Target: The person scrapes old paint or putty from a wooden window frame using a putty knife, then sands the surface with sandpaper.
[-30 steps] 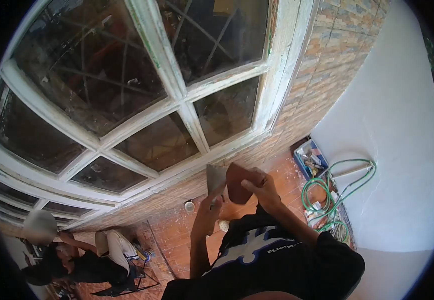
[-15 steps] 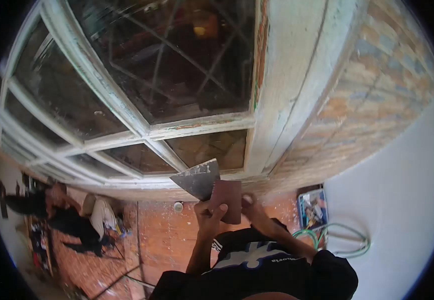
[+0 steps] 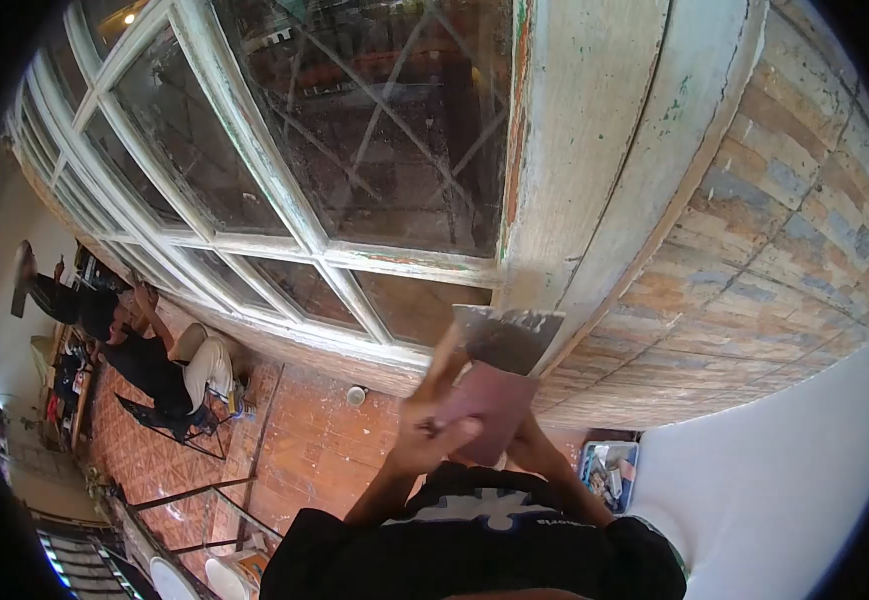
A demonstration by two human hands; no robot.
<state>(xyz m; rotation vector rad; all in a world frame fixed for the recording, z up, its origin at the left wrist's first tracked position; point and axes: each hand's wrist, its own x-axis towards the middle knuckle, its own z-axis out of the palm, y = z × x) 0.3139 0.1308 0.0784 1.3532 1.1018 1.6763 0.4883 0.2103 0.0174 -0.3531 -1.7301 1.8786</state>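
My left hand (image 3: 429, 435) grips a reddish-brown sheet (image 3: 489, 405) that looks like sandpaper, thumb across its front and a blurred finger reaching up towards the scraper. Just above the sheet shows the wide grey blade of a scraper (image 3: 514, 338), its edge flecked with white; its handle is hidden. Behind the sheet's right side is my right hand (image 3: 526, 440), its fingers hidden, so its hold cannot be made out. Beyond the blade stands a white window frame (image 3: 409, 262) with worn, chipped paint and glass panes.
A stone-patterned wall (image 3: 744, 250) runs along the right. On the tiled floor are a small cup (image 3: 355, 396) and a blue bin (image 3: 609, 472) of items. At the left, another person (image 3: 149, 365) sits on a chair. White buckets (image 3: 229, 578) stand at the lower left.
The scraper blade has moved right and turned, now pointing up and right. The sheet has shifted right and tilted. My right hand has gone further behind it, and the view has shifted.
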